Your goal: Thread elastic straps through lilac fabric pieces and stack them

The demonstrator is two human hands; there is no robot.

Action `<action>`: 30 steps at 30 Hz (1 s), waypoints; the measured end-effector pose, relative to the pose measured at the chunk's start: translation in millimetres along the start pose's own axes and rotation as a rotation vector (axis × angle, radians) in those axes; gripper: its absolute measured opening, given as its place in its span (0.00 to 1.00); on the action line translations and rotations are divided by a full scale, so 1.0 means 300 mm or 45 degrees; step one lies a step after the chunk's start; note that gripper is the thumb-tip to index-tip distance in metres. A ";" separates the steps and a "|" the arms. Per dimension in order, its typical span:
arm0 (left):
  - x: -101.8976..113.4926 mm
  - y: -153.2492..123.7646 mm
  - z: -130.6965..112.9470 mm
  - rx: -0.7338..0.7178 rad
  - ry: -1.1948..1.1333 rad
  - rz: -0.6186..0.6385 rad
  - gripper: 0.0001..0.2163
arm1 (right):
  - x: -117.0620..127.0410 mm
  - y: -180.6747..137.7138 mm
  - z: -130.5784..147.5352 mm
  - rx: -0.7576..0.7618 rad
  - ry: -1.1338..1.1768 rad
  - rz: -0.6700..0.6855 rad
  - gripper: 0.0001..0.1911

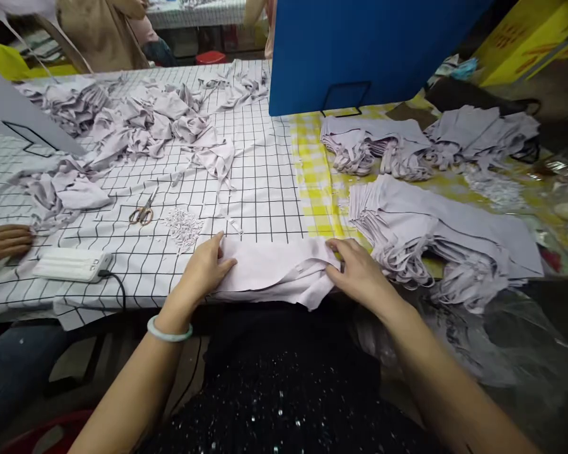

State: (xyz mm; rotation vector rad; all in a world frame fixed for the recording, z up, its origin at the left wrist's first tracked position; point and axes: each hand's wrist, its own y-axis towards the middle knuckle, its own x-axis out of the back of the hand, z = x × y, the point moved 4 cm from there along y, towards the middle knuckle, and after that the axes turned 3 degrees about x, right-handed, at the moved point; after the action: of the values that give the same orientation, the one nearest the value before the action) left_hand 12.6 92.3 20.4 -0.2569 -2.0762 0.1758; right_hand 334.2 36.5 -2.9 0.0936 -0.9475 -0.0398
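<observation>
A pale lilac fabric piece (265,265) lies stretched between my hands at the table's front edge, its lower right part folded and hanging a little over the edge. My left hand (207,263) pinches its left end between thumb and fingers. At the right end, my right hand (357,268) grips the upper corner the same way. Left of my left hand is a small heap of fabric snippets (183,228), with scissors (144,211) lying beyond it. Close to my right hand rests a stack of similar fabric pieces with straps (435,214).
Loose fabric pieces (142,120) are heaped across the checked tablecloth (265,170). More stacks (378,139) sit behind on a yellow checked cloth. A blue panel (360,57) stands at the back. At left are a white power bank (73,265) with a cable and another person's hand (7,243).
</observation>
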 end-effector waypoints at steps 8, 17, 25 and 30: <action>-0.018 0.035 -0.003 -0.022 -0.013 0.040 0.19 | 0.128 0.010 0.004 -0.165 0.920 0.302 0.25; -0.013 0.036 -0.019 -0.039 -0.008 0.070 0.05 | 0.013 0.053 -0.010 -0.195 -0.060 0.094 0.09; 0.084 0.100 0.010 -0.061 -0.589 -0.154 0.19 | 0.087 0.204 -0.015 -0.153 0.271 -0.209 0.15; 0.047 0.038 0.015 -0.387 -0.028 -0.608 0.15 | 0.086 0.158 0.041 0.232 -0.207 -0.312 0.15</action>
State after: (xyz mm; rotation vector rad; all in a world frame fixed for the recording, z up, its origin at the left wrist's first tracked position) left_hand 3.1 106.9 27.3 0.0647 -2.1197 -0.4291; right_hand 338.8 81.1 29.7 0.3792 -1.0969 -0.1896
